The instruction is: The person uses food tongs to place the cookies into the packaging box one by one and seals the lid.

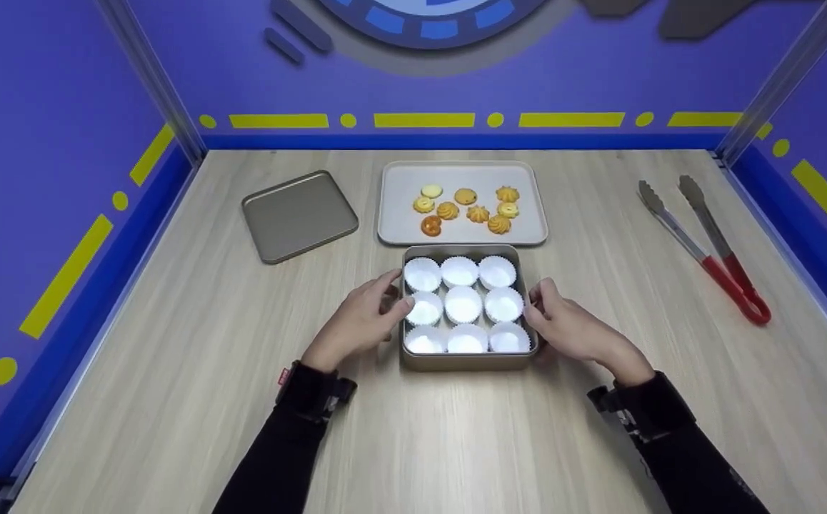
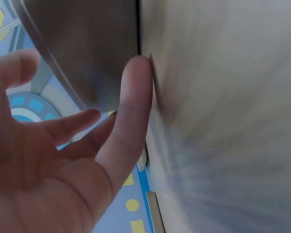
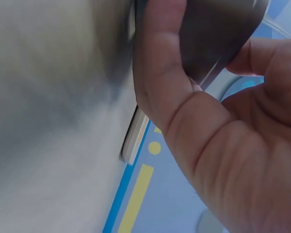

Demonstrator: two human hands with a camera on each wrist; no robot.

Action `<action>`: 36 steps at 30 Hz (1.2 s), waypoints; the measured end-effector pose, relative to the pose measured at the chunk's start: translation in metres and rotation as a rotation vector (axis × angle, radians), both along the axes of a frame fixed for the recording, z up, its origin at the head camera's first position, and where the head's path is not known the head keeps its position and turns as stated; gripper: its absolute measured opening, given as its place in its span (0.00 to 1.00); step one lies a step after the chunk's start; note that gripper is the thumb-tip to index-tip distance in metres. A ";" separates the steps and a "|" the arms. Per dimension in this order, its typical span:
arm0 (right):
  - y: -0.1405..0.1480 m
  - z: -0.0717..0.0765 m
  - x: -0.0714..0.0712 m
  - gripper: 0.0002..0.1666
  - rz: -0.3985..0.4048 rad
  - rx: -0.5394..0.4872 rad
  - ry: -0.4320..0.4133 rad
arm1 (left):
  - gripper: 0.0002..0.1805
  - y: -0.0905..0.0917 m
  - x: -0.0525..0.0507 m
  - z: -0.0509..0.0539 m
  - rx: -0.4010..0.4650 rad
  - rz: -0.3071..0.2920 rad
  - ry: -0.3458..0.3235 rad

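Note:
A rectangular metal box stands on the table, lined with several white paper cups in rows; no food shows in them. My left hand is at its left side, fingers spread and fairly straight; a fingertip rests by the lower edge of the box wall, as the left wrist view shows. At the right side, my right hand grips the wall with bent fingers, one finger lying along the box. What the hidden fingertips touch cannot be told.
Behind the box lies a white tray with several cookies of different shapes. A flat metal lid is at the back left. Red-handled tongs lie spread apart on the right. Blue walls enclose the table's back and sides.

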State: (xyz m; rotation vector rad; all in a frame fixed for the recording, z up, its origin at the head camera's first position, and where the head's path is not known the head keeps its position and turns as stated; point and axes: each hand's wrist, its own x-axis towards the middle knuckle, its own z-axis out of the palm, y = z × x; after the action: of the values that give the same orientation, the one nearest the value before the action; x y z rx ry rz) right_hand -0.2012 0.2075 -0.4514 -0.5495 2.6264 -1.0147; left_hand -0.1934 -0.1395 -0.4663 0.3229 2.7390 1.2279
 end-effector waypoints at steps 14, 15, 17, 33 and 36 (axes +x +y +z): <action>-0.004 -0.003 0.004 0.12 0.008 -0.059 -0.073 | 0.40 0.004 0.003 0.005 0.003 -0.042 -0.109; -0.004 -0.003 0.004 0.13 0.008 -0.074 -0.092 | 0.39 0.003 0.003 0.004 0.004 -0.043 -0.112; -0.003 -0.004 0.005 0.16 0.007 -0.102 -0.129 | 0.39 0.003 0.004 0.003 0.006 -0.042 -0.117; 0.141 0.017 -0.052 0.37 -0.341 0.253 0.284 | 0.39 0.004 0.005 0.003 0.018 -0.028 -0.152; 0.179 0.016 -0.060 0.44 -0.445 0.338 0.239 | 0.39 0.003 0.004 0.003 0.012 -0.032 -0.152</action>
State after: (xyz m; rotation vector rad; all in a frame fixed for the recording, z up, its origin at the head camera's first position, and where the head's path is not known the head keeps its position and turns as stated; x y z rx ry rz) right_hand -0.2614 0.3863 -0.4356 -0.0037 3.1273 -0.6090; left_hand -0.1891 -0.1360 -0.4629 0.2614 2.5895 1.2082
